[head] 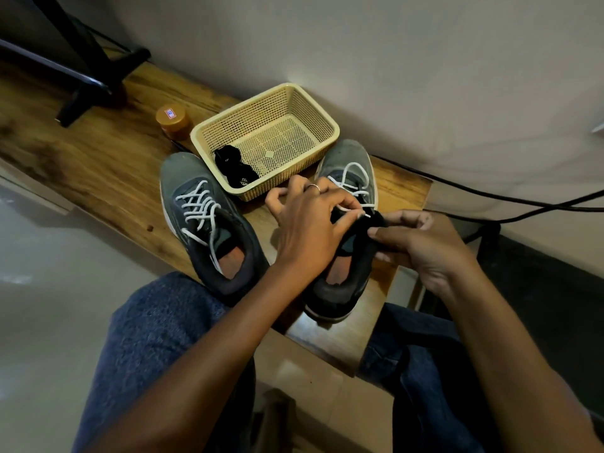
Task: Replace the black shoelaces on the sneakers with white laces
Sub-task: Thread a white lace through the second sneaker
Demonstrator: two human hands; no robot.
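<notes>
**Q:** White lace (351, 210) on the right-hand sneaker (346, 230): what is the grip status?

**A:** My left hand (310, 220) pinches the lace end between thumb and forefinger, directly over the upper eyelets; the pale tip shows just past my fingertips. My right hand (421, 246) holds the dark tongue and collar edge, fingers curled around it, steadying the shoe from its outer side. Neither hand is free.

**Q:** Which way does the lace lie from the pinch?

**A:** It runs away from me, toward the toe. The crossings already in place sit beyond my left knuckles, further along the shoe's long axis, which points from my lap toward the wall. The free end is at the near, ankle end. I judge the next eyelet to lie just beside the pinch, on the side my right hand holds; I cannot see the hole itself.

**Q:** Which hand is nearer to it?

**A:** The left carries the tip; the right is touching the flap that needs opening. The feed should therefore go left to right, across the tongue.

**Q:** Surroundings?

**A:** The left-hand sneaker (202, 220) stands beside it, white lace crossed throughout, ends loose. Behind both, a cream basket (327, 125) holds the black laces (233, 168). An orange jar (172, 121) stands on the wooden bench (98, 158) beyond.
</notes>
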